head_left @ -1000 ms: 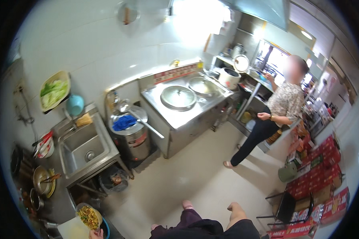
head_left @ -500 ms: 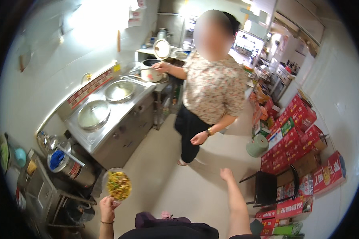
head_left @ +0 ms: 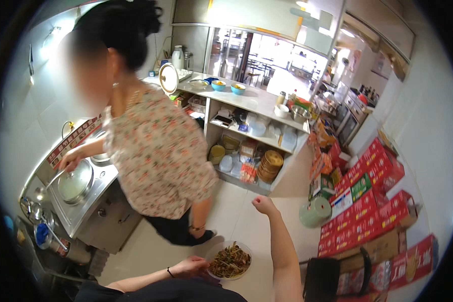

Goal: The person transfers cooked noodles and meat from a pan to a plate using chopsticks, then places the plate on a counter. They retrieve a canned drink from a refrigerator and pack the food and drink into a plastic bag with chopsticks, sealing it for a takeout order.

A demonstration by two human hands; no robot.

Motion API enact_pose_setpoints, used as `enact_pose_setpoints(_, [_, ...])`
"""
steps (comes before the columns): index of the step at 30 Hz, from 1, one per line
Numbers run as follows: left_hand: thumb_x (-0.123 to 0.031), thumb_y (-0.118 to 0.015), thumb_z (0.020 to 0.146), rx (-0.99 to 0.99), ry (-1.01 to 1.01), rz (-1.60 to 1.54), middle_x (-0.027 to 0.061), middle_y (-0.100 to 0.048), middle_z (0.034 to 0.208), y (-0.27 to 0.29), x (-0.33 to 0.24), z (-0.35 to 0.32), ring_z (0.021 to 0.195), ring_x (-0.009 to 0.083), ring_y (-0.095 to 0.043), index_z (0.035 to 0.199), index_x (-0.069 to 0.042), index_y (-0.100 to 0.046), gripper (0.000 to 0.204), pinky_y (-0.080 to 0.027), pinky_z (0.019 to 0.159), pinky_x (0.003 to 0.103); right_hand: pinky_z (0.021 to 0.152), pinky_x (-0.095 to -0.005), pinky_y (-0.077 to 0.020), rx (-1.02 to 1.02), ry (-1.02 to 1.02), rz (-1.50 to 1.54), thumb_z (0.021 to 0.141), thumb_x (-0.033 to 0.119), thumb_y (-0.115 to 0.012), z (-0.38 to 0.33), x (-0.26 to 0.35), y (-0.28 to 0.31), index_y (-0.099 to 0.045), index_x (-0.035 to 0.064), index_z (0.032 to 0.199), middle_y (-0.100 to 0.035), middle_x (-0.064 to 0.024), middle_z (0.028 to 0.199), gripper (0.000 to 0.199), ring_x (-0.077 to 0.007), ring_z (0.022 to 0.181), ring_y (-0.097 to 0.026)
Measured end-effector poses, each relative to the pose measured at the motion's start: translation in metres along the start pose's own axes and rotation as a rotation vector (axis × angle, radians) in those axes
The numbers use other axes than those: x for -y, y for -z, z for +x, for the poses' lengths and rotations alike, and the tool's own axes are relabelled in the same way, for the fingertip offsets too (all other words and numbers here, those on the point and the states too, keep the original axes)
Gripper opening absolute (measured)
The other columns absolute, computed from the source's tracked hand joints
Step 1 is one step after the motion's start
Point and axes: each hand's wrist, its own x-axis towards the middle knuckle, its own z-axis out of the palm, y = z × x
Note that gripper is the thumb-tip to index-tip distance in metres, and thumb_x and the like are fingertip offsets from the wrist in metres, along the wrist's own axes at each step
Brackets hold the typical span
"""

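My left hand [head_left: 192, 266] grips the rim of a clear, pale bowl [head_left: 250, 261]. In the bowl lies a heap of brown and green shredded food [head_left: 230, 260], low in front of my body. My right hand [head_left: 263, 204] is stretched out ahead, curled into a fist over the floor, with nothing visible in it. Close on the left, a person in a floral shirt [head_left: 158, 156] leans over the steel counter [head_left: 75, 217]. That person's hand [head_left: 74, 158] is by a ladle [head_left: 46, 190] next to a round glass lid [head_left: 76, 182].
Ahead stands a shelf counter [head_left: 251, 98] bearing two blue bowls [head_left: 238, 89]. Stacked red cartons [head_left: 360, 211], a green stool [head_left: 315, 211] and a black chair [head_left: 323, 279] line the right. A steel drum [head_left: 73, 254] with a blue cloth stands low at left.
The view has turned and moved forward. The bowl has come from the left to front centre in my left hand. The person has moved from the pot ahead to the lidded counter at left.
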Motion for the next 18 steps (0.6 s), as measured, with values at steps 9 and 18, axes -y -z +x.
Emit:
enact_pose_setpoints(9, [-0.007,-0.048,0.082,-0.25,-0.376,-0.067,0.0052,-0.049,0.07,-0.036,-0.205,0.168,0.063,0.0159,-0.055,0.071,0.005,-0.052,0.017,-0.057,0.07,0.036,0.072,-0.0369,-0.0487,0.096,-0.144,0.015,0.074,0.029,-0.057,0.131,-0.124,0.039,-0.066,0.0081,0.081,-0.064,-0.0168,0.083,0.024,-0.0297,0.081,-0.063])
enact_pose_setpoints(18, [-0.011,-0.05,0.079,-0.237,-0.624,0.086,0.005,-0.052,0.067,-0.047,-0.508,0.382,0.068,0.0164,-0.059,0.066,0.0,-0.052,0.017,-0.056,0.063,0.033,0.074,-0.0389,-0.0478,0.211,-0.06,0.005,0.075,0.029,-0.054,0.328,-0.153,0.041,-0.065,0.008,0.083,-0.064,-0.0175,0.087,0.025,-0.0333,0.083,-0.061])
